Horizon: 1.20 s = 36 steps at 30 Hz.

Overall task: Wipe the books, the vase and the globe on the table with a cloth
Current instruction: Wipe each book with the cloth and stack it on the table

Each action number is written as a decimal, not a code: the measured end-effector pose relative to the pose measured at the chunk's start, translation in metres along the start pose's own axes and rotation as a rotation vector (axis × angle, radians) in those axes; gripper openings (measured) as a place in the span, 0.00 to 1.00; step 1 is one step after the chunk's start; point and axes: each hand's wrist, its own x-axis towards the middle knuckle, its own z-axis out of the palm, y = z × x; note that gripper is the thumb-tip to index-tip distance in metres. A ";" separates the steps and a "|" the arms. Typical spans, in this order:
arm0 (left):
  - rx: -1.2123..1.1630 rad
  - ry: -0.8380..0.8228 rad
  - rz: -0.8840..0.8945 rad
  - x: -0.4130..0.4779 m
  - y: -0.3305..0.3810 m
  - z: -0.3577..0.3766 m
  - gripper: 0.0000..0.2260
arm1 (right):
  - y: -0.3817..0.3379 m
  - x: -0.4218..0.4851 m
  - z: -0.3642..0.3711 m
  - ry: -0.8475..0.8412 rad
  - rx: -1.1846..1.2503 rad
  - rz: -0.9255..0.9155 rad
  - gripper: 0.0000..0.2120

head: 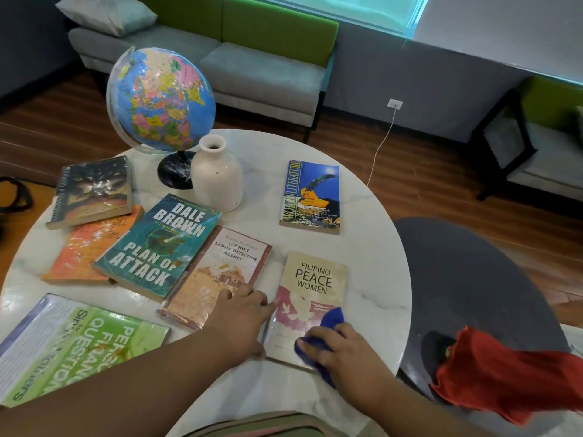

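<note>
Round white marble table (362, 247): right hand (340, 345) clutches crumpled blue cloth (334, 316) on beige paperback book (315, 279), lower cover; left hand (243, 320), fingers uncurled, braces its left edge. Advise long strokes toward the title.

The teal book (157, 244) reads DALE BROWN, PLAN OF ATTACK. The beige book (312, 291) reads FILIPINO PEACE WOMEN; the blue book (310, 197), WORLD LITERATURE

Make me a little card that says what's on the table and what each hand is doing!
table: round, white
books: seven, lying flat
globe: on its stand, far left
vase: white, upright, in front of the globe's base
right hand: presses a blue cloth on the Filipino Peace Women book
left hand: rests at that book's left edge
</note>
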 end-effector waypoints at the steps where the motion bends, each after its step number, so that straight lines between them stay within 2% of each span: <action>1: 0.001 -0.005 -0.006 0.000 0.001 0.000 0.38 | 0.010 0.002 -0.001 0.026 0.004 0.064 0.29; 4: -0.009 -0.014 -0.027 0.002 0.007 0.001 0.35 | 0.030 0.019 -0.015 0.064 0.002 0.321 0.30; 7: -0.165 -0.036 -0.083 0.004 0.016 0.002 0.27 | 0.032 0.035 -0.022 0.000 0.032 0.465 0.31; 8: -0.248 -0.047 -0.115 0.005 0.018 0.002 0.26 | 0.026 0.039 -0.021 -0.004 0.046 0.462 0.31; 10: -0.370 -0.069 -0.181 0.008 0.020 0.000 0.22 | 0.005 0.042 -0.016 0.007 0.036 0.314 0.31; 12: -0.390 -0.082 -0.227 0.009 0.024 -0.002 0.22 | -0.014 0.040 -0.011 -0.022 0.029 0.136 0.31; 14: -0.382 -0.089 -0.256 0.011 0.029 -0.002 0.24 | -0.014 0.042 -0.010 -0.015 0.010 0.055 0.30; 16: -0.359 -0.088 -0.291 0.012 0.034 -0.003 0.26 | -0.004 0.049 -0.017 -0.035 0.009 0.109 0.31; 19: -0.339 -0.118 -0.347 0.014 0.038 -0.007 0.27 | 0.016 0.063 -0.029 -0.071 0.039 0.374 0.33; 21: -0.410 -0.150 -0.403 0.016 0.040 -0.009 0.24 | 0.023 0.068 -0.035 -0.119 0.059 0.521 0.35; 24: -0.569 -0.210 -0.436 0.019 0.042 -0.012 0.12 | 0.022 0.070 -0.037 -0.129 0.050 0.572 0.37; 28: -0.833 -0.265 -0.471 0.022 0.045 -0.010 0.13 | 0.022 0.072 -0.037 -0.146 0.057 0.615 0.36; 31: -0.865 -0.235 -0.427 0.025 0.057 -0.012 0.05 | 0.021 0.074 -0.041 -0.166 0.072 0.629 0.37; 33: -0.853 -0.183 -0.441 0.024 0.058 -0.015 0.08 | 0.020 0.073 -0.041 -0.173 0.076 0.636 0.38; 36: -0.873 -0.102 -0.526 0.022 0.047 -0.018 0.20 | 0.018 0.070 -0.044 -0.193 0.093 0.650 0.38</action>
